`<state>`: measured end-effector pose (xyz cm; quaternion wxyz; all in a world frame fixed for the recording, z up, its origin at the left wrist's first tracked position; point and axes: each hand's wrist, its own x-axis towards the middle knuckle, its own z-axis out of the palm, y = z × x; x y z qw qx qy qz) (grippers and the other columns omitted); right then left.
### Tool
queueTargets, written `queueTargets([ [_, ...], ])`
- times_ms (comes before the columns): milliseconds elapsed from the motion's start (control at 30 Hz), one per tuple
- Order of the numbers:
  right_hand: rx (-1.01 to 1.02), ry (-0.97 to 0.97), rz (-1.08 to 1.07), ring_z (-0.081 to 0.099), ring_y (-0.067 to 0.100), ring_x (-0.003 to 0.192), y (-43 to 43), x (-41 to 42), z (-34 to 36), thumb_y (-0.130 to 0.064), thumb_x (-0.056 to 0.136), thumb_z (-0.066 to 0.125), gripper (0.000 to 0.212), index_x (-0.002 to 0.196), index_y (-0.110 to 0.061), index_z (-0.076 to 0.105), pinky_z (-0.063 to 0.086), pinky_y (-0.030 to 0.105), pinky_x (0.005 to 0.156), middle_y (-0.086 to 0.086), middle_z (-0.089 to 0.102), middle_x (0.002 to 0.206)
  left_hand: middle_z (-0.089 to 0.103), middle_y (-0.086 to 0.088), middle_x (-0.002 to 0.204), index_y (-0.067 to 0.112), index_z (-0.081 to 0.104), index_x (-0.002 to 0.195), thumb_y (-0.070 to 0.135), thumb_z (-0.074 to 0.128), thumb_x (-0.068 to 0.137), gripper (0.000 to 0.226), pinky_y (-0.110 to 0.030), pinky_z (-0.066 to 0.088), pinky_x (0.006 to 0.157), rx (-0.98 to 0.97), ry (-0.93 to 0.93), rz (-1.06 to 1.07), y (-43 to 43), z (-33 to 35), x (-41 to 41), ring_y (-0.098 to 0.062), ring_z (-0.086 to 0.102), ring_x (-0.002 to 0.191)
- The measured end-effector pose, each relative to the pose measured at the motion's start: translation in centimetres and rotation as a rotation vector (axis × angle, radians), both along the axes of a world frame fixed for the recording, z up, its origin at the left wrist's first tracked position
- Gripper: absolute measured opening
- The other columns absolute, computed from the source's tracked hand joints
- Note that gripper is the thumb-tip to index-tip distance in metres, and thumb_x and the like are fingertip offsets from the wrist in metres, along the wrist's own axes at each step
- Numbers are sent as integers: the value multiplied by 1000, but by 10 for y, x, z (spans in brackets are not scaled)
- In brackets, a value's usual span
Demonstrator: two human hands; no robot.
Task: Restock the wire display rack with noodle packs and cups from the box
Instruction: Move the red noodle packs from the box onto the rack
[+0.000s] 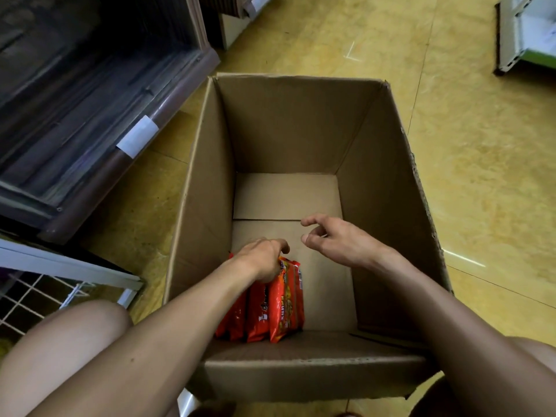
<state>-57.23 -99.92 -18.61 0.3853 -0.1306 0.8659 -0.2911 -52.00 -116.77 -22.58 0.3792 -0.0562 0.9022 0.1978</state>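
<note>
An open cardboard box (pixel 207 164) stands on the floor in front of me. In its near left corner a few red noodle packs (pixel 279 305) stand on edge. My left hand (pixel 264 257) reaches down into the box and grips the top edges of the packs, fingers curled over them. Inside the box to the right, my right hand (pixel 334 236) hovers above the bare bottom, fingers loosely spread and holding nothing. The white wire display rack (pixel 36 293) shows at the lower left, beside my knee.
A dark brown low shelf (pixel 99 94) with a white label strip runs along the left. Yellow tiled floor (pixel 481 164) surrounds the box. A pale shelf base (pixel 523 34) stands at the top right. My knees frame the box's near side.
</note>
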Motion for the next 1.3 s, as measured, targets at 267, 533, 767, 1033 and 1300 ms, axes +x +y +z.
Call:
queueTargets([
  [267,71,-21,74,58,13,110,3,-5,-3,-42,102,53,45,144,-32,43,47,35,101,-1,60,133,49,-4,152,34,40,153,3,57,93,70,-31,41,107,-29,-73,-91,1,-10,1,-26,45,139],
  [533,190,-32,140,57,14,119,10,-6,-4,-44,102,52,46,145,-33,44,45,36,104,1,56,142,62,-4,130,29,66,126,9,64,90,42,-26,39,102,-28,169,-61,-1,-17,5,-23,53,128],
  [767,211,-28,158,55,18,126,12,-6,0,-46,101,52,46,144,-34,44,43,39,109,0,57,142,67,-5,115,21,73,107,5,66,87,27,-27,49,91,98,210,-51,1,-12,5,-24,63,110],
  [1033,183,-20,113,57,18,123,18,-7,6,-45,101,53,50,148,-31,44,45,37,107,2,58,140,65,11,83,23,72,85,17,74,87,7,-17,43,71,189,445,140,-3,2,-13,-11,63,86],
  [1300,134,-48,124,54,21,130,14,-8,1,-57,92,62,75,155,-33,28,44,38,109,6,47,151,66,4,92,25,63,91,26,67,93,4,-33,43,79,204,680,250,-10,26,-16,-23,63,100],
])
